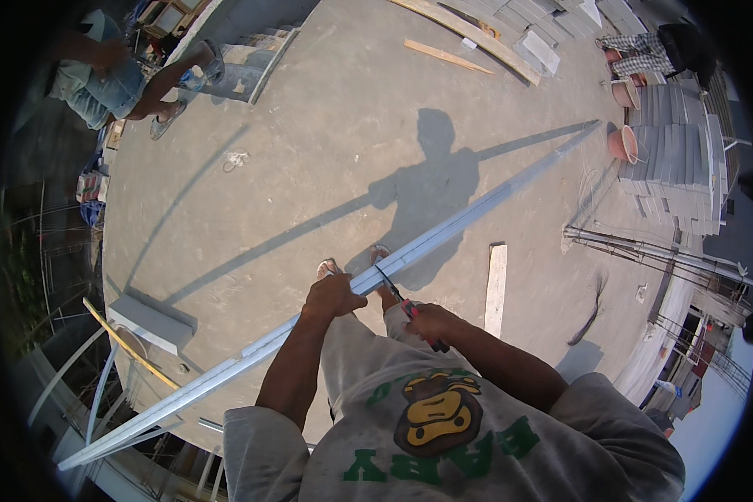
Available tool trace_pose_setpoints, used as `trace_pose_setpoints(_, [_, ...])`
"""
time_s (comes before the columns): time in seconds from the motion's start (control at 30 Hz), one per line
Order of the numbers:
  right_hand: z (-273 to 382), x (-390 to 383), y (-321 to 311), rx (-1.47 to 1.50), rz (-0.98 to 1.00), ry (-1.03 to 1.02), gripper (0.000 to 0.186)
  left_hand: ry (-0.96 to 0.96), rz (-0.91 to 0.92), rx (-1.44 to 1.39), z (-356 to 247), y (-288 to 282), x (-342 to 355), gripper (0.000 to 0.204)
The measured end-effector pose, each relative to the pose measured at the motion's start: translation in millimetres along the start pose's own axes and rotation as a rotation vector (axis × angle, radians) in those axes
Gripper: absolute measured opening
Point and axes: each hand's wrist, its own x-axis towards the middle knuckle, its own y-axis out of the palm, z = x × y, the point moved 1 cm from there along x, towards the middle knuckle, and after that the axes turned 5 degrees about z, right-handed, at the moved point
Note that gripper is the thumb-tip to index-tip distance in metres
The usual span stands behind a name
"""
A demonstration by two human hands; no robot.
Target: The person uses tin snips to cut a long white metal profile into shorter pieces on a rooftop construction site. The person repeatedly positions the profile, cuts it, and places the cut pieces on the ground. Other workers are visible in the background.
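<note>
A long, silver, straight metal channel [460, 219] runs diagonally across the grey concrete floor [309, 151], in front of the wearer's legs. Its far end meets the floor near the right edge; its opposite end extends past the lower left corner.

The left hand [333, 294] is closed on the channel near its middle. The right hand [429, 323] is closed around the red-and-black handles of metal snips [407, 308]. The snips' blades overlap the channel just right of the left hand; whether they bite into the metal cannot be determined.

A pale, narrow wooden board [495, 289] lies right of the right hand. Toward the floor's lower left corner, a yellow strip [130, 343] lies beside a grey rectangular block [151, 324]. At the right edge, a reddish plastic bucket [622, 145] stands beside stacked grey blocks [665, 155]. A co-worker in pale blue shorts [119, 90] is at the upper left corner.
</note>
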Motion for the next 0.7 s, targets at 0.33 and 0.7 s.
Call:
trace_pose_setpoints(0.33, [-28.0, 9.0, 11.5, 0.013, -0.108, -0.075, 0.042, 0.057, -0.028, 0.019, -0.3, 17.8, 7.4, 0.059])
trace_pose_setpoints(0.7, [-49.2, 23.1, 26.6, 0.103, -0.229, -0.071, 0.033, 0.071, -0.035, -0.040, -1.1, 22.2, 5.9, 0.054])
